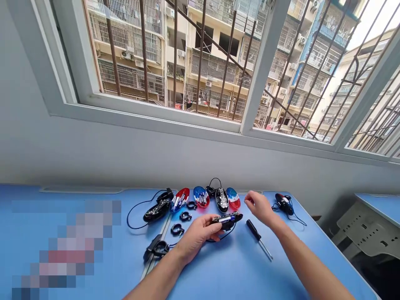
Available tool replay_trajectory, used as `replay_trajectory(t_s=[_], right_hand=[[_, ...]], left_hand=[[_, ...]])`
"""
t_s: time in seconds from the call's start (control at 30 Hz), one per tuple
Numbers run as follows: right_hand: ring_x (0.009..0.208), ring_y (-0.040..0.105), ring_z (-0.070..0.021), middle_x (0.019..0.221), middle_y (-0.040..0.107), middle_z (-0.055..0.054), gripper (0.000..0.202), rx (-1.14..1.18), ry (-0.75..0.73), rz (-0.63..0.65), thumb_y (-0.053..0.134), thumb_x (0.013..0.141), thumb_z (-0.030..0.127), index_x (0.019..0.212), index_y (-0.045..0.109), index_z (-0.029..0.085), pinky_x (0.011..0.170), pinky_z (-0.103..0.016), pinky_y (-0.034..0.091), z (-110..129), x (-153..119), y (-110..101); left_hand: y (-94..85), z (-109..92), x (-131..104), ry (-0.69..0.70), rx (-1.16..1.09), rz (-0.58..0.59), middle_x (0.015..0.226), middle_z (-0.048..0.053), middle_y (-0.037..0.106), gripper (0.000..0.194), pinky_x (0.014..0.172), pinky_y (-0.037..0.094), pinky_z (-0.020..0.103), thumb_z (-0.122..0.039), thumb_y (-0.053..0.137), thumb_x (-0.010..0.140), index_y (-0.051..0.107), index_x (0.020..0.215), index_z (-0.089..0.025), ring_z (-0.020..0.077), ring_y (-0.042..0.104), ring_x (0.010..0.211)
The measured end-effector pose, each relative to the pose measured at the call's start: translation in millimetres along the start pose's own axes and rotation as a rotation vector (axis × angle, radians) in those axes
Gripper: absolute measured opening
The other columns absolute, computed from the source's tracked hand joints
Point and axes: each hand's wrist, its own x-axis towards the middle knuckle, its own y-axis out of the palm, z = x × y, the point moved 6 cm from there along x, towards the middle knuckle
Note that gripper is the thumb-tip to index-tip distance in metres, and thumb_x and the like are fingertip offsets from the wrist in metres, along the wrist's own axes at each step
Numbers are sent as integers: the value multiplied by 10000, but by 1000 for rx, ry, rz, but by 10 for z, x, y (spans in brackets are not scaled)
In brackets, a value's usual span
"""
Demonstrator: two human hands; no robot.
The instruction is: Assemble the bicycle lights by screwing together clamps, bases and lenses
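My left hand (203, 231) grips a black device (227, 220) with its inside exposed and silvery-blue batteries in it; a thin black cable hangs below. Up and to the right, my right hand (256, 203) hovers near a blue and red shell (233, 198), its fingers curled together; whether anything small is between them I cannot make out. Just beyond the held device lies an open black housing (221, 200). Two more blue and red shells (201, 196) (179, 200) hold batteries. A black-handled screwdriver (259, 239) rests below my right hand.
Black ring clamps (177, 229) and a black part with a clamp (156, 249) lie left of my left hand. Farther left is a black device with a looped cable (158, 209). Another cabled device (284, 204) sits at the right. A wall and barred window (175, 112) stand behind the blue table (231, 275).
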Motion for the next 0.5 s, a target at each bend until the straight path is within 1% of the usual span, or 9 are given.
replay_trajectory(t_s=[0.1, 0.17, 0.27, 0.33, 0.4, 0.5], right_hand=[[767, 606, -149, 839, 679, -16, 152, -6, 64, 19, 482, 873, 150, 897, 624, 199, 669, -247, 425, 52, 330, 87], [823, 618, -159, 904, 672, -28, 128, -12, 80, 54, 512, 910, 213, 940, 632, 184, 730, -285, 477, 118, 460, 190], [938, 617, -185, 1115, 614, -68, 233, -23, 95, 99, 541, 929, 310, 1109, 589, 168, 812, -378, 526, 190, 539, 327], [984, 609, -198, 1192, 578, -81, 283, -30, 105, 109, 545, 929, 318, 1174, 556, 177, 832, -401, 529, 203, 551, 373], [969, 612, -193, 1166, 592, -77, 265, -32, 112, 100, 544, 929, 316, 1151, 568, 173, 827, -396, 528, 200, 551, 368], [883, 617, -172, 1010, 654, -53, 151, -21, 111, 45, 521, 926, 252, 978, 641, 175, 784, -327, 501, 193, 507, 231]], left_hand=[[-8, 22, 9, 2, 30, -1, 799, 67, 677, 368, 625, 462, 266, -354, 778, 641, 663, 906, -126, 199, 629, 754], [-21, 35, 16, 1, 28, -9, 792, 61, 675, 359, 623, 467, 271, -342, 775, 636, 660, 901, -129, 199, 627, 750], [-34, 48, 29, 2, 14, -13, 778, 60, 676, 363, 625, 474, 277, -320, 769, 639, 655, 923, -125, 192, 623, 730], [-41, 54, 38, 1, 14, -15, 783, 65, 680, 365, 626, 476, 279, -314, 767, 640, 655, 930, -123, 194, 627, 729], [-49, 58, 47, -4, 22, -22, 803, 67, 685, 364, 624, 475, 276, -315, 769, 636, 658, 926, -126, 199, 635, 740], [-52, 55, 51, -4, 27, -23, 820, 70, 692, 362, 624, 475, 269, -327, 769, 640, 661, 923, -129, 203, 640, 761]])
